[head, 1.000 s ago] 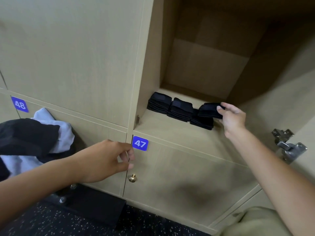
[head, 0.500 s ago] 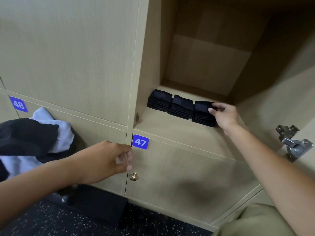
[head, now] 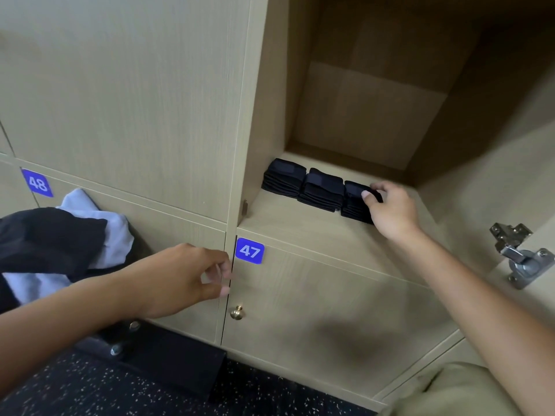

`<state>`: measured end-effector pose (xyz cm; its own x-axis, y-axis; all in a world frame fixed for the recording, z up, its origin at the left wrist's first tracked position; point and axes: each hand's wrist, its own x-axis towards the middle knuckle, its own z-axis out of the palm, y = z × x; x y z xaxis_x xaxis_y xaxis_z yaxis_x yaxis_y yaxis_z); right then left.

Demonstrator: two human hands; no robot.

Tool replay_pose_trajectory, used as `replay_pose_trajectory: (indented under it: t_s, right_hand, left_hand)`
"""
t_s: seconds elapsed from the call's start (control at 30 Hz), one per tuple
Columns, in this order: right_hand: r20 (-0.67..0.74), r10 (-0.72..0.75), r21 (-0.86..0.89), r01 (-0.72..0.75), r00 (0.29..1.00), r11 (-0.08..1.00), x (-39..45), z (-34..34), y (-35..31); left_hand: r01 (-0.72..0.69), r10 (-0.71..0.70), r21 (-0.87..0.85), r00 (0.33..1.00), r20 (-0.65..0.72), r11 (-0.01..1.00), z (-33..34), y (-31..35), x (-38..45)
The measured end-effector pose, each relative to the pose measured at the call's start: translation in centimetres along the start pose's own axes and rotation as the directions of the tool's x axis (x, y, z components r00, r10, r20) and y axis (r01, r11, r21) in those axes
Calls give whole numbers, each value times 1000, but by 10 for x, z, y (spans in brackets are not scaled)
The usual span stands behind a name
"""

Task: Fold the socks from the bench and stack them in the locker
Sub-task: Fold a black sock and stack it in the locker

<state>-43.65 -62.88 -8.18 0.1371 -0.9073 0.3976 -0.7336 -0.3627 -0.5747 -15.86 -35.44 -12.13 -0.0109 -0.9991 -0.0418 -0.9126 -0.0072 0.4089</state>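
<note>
Your right hand (head: 392,210) grips the top sock (head: 359,190), seating it on the right stack; your left hand (head: 180,280) hangs loosely curled, holding nothing.

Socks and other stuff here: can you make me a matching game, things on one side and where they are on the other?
Things:
1. socks
2. knob
3. hinge
4. left hand

Places:
A. far right, on the open door
B. on the locker shelf
C. beside the 47 label
D. on the door below 47

Pairs: 1-B, 2-D, 3-A, 4-C
</note>
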Motion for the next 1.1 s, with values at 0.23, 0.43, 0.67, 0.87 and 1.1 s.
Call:
replay_pose_trajectory:
  t_s: [0.23, 0.43, 0.67, 0.87, 1.1]
  right_hand:
    - [54, -142, 72, 138, 988, 988, -35, -4, -45]
    - [194, -249, 91, 235, 949, 968, -71, -2, -84]
    - [330, -380, 126, 359, 864, 925, -108, 18, -120]
    - [421, -510, 188, 477, 750, 858, -132, 45, -143]
    - [476, -585, 215, 558, 656, 801, -142, 72, -160]
  left_hand:
    - [34, -34, 15, 999, 2, 999, -8, -5, -2]
    - [81, -81, 29, 997, -11, 996, -16, -11, -6]
    - [169, -168, 2, 983, -69, 986, -35, -17, -15]
    - [230, -234, -44, 962, -142, 972, -51, -43, -26]
    - [425, -438, -117, 834, -336, 898, -85, -97, -58]
